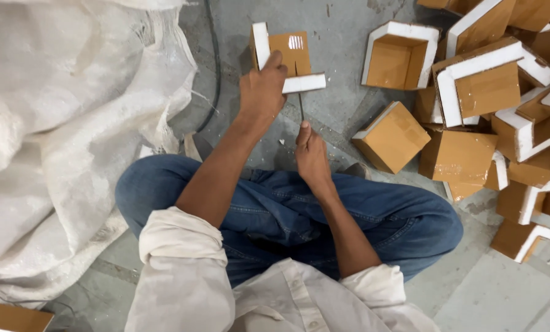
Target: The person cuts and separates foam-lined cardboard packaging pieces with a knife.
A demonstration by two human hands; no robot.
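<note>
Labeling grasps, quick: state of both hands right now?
Left hand: closed on the brown corner piece with white foam edges.
Right hand: closed on a thin blade pointing at that piece.

the corner piece (287,58) is an l-shaped guard of white foam faced with glossy tan cardboard, held above the grey floor with its open angle turned toward the person. a thin dark blade (301,107) stands nearly upright just under its lower white foam edge, its tip touching or almost touching that edge.
</note>
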